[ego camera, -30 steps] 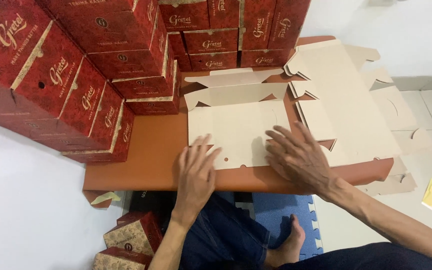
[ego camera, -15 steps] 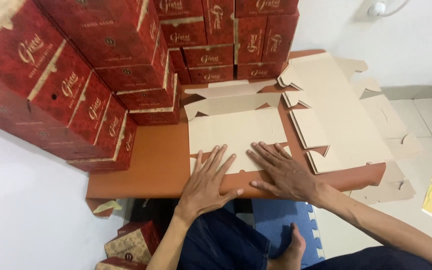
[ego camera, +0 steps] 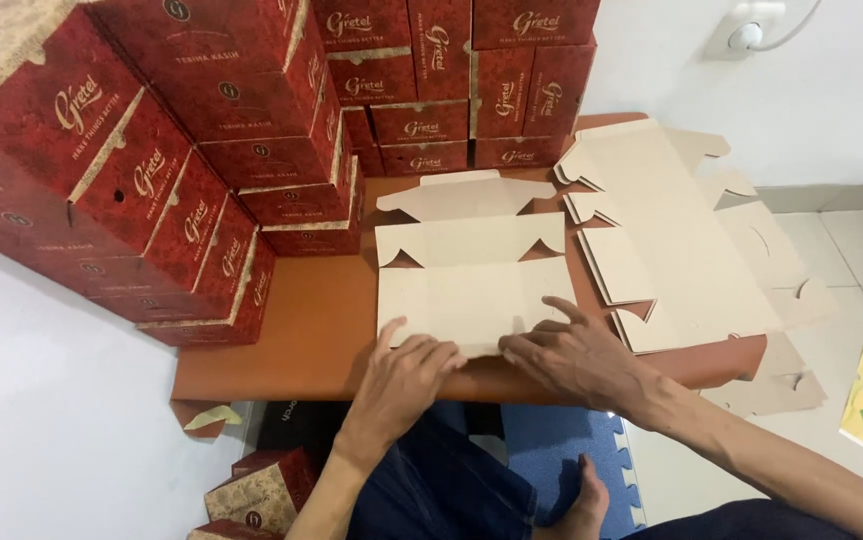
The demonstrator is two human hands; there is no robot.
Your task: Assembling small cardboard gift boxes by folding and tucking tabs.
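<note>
A wall of stacked red boxes (ego camera: pixel 151 170) crowded the back and left of the low brown table (ego camera: pixel 316 330). A pile of flat cardboard blanks (ego camera: pixel 681 240) overhung its right edge. In the middle lay one flat tan blank (ego camera: pixel 471 270), unprinted side up, flaps notched, its near edge at the table's front. The right hand (ego camera: pixel 576 360) lay spread, fingers pressing that edge; the left hand (ego camera: pixel 401 375) lay flat beside it, gripping nothing. Bare tabletop showed only to the blank's left.
</note>
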